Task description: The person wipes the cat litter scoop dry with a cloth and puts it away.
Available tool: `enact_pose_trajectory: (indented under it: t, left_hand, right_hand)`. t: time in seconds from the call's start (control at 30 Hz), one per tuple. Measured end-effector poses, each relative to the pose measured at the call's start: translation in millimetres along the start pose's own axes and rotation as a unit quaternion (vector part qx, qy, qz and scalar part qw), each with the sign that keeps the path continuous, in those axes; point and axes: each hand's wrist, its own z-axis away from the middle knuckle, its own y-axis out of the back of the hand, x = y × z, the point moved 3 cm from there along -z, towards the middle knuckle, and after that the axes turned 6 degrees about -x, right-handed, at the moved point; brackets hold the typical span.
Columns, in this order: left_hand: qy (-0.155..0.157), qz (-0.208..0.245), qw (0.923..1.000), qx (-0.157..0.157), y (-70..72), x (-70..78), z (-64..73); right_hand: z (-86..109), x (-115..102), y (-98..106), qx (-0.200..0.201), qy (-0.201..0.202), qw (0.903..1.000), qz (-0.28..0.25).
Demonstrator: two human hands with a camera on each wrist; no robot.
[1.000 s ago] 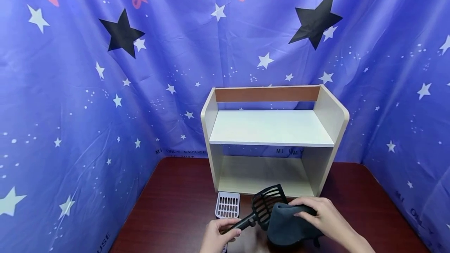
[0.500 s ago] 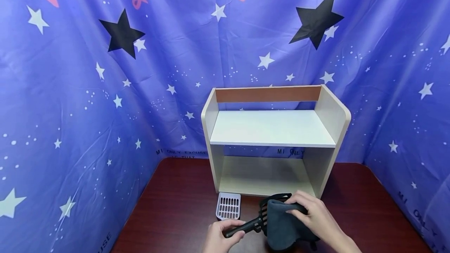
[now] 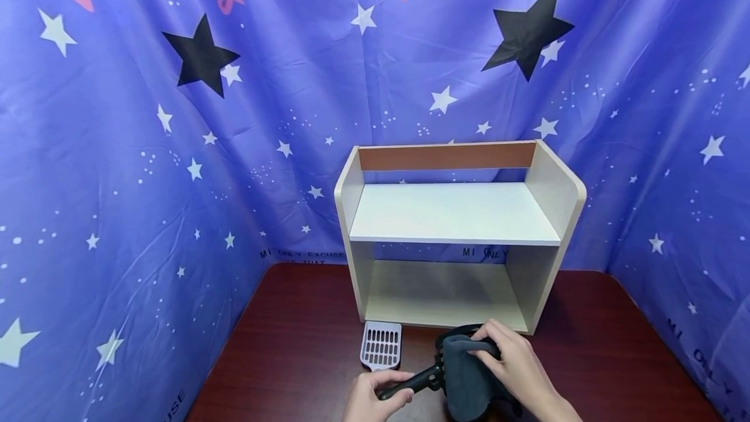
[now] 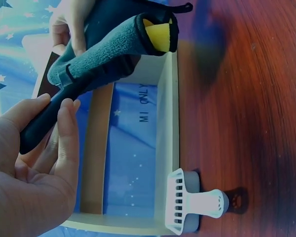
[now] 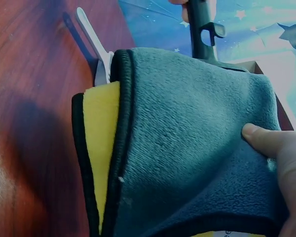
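Note:
My left hand (image 3: 375,397) grips the handle of a black slotted litter scoop (image 3: 423,379), thumb and fingers around its end. A dark grey-green cloth (image 3: 465,379) with a yellow inner side and black edging is folded over the scoop's head. My right hand (image 3: 515,363) pinches the cloth against the scoop; in the right wrist view the thumb (image 5: 261,138) presses on the cloth's plush face. Most of the scoop's slotted head is hidden under the cloth. Both things are held above the table.
A light grey slotted scoop (image 3: 381,345) lies on the dark red table (image 3: 281,344), left of the hands. Just behind stands a two-tier wooden shelf (image 3: 454,213). A blue star-patterned curtain (image 3: 263,116) hangs behind and at both sides.
The black scoop's head has turned and dropped lower, so more of it is behind the cloth. My left hand has moved slightly right, my right hand slightly left. Both keep their holds.

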Motion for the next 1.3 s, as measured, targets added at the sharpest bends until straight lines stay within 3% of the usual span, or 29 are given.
enact_pose_trajectory:
  t: [0.27,0.57,0.73,0.93,1.2,1.3]
  left_hand:
    - [0.016,0.012,0.9998,-0.005,-3.8,-0.1,0.0]
    - [0.002,0.013,0.9999,-0.009,-9.6,1.1,1.3]
    - [0.003,0.027,0.9996,-0.011,-10.2,-0.5,1.5]
    - [-0.006,0.031,0.9989,-0.034,-11.8,-2.9,3.2]
    - [0.055,0.059,0.9962,-0.034,-12.6,-3.8,0.8]
    - [0.059,0.059,0.996,-0.033,-12.9,-4.0,0.5]
  right_hand:
    - [1.6,-3.3,-8.6,0.018,-0.032,0.9983,0.046]
    - [7.6,-1.9,-13.9,0.034,-0.092,0.9907,0.094]
    - [10.5,-0.5,-16.7,0.038,-0.124,0.9862,0.103]
    - [9.9,1.4,-17.9,0.038,-0.149,0.9826,0.103]
    - [8.4,6.4,-14.8,0.038,-0.169,0.9804,0.093]
    - [7.9,9.1,-13.2,0.04,-0.172,0.98,0.092]
